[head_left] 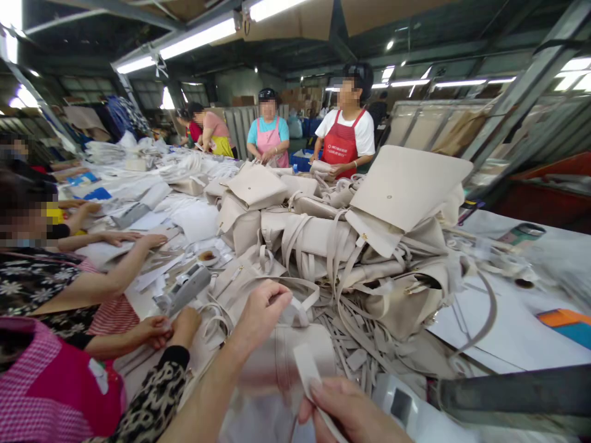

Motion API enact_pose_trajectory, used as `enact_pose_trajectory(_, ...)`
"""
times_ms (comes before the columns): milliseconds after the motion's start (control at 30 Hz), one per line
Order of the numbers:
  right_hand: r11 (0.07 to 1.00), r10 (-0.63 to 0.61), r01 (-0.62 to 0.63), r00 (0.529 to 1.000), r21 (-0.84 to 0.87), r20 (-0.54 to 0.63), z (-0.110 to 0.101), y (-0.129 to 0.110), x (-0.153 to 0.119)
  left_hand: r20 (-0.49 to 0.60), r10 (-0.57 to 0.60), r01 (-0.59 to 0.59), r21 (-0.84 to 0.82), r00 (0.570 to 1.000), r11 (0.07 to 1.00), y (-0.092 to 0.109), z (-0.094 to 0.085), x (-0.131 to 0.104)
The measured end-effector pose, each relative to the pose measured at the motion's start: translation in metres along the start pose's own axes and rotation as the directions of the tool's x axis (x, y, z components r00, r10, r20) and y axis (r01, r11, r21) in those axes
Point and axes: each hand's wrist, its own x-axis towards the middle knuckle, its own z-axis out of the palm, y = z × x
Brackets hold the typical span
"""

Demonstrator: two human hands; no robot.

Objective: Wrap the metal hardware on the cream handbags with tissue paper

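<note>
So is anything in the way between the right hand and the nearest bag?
Nothing visible, except the pale strip the right hand itself holds, which overlaps the bag in this view. The left hand appears higher up.

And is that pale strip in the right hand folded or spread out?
Unfolded where visible: the pale strip sticks out flat above the right hand and continues below it; the gripped part is hidden.

- Strip [307, 367], six o'clock: plain off-white.
- Bags [316, 237], centre: plain beige.
- Sleeve [159, 391], half past seven: black-and-cream leopard print.
- Checked apron [69, 381], eight o'clock: magenta, with pink-and-white checks.
- Flowered top [23, 286], nine o'clock: white blooms on black.
- Pink apron [268, 144], eleven o'clock: over a turquoise shirt [252, 133].
- Red apron [339, 138], one o'clock: white lettering, over a white shirt [366, 136].
- Flat piece [561, 319], half past three: orange and blue.
</note>
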Motion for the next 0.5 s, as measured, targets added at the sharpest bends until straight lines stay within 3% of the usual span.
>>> enact_pose_trajectory(100,0.957,0.055,-0.025,0.994,0.289,-0.095,0.039,-0.016,0.040,-0.124,-0.018,0.015,-0.024,0.992,1.000,-0.006,0.002,-0.009)
enact_pose_trajectory(200,0.945,-0.041,0.103,0.979,0.310,-0.199,0.043,-0.039,0.070,-0.253,-0.084,0.086,-0.003,0.964,0.996,-0.015,0.001,-0.009)
enact_pose_trajectory(333,0.936,-0.217,0.255,0.961,0.244,-0.170,0.032,-0.045,0.081,-0.083,-0.087,0.094,0.083,0.993,0.992,-0.012,-0.003,0.006)
enact_pose_trajectory(400,0.935,-0.240,0.268,0.960,0.231,-0.143,0.025,-0.038,0.080,-0.075,-0.015,0.023,0.105,0.997,0.994,0.000,-0.005,0.007)
enact_pose_trajectory(500,0.958,-0.263,0.267,0.964,0.108,-0.050,0.015,-0.025,0.072,-0.149,0.240,-0.198,0.250,0.959,0.948,0.020,-0.005,-0.012)
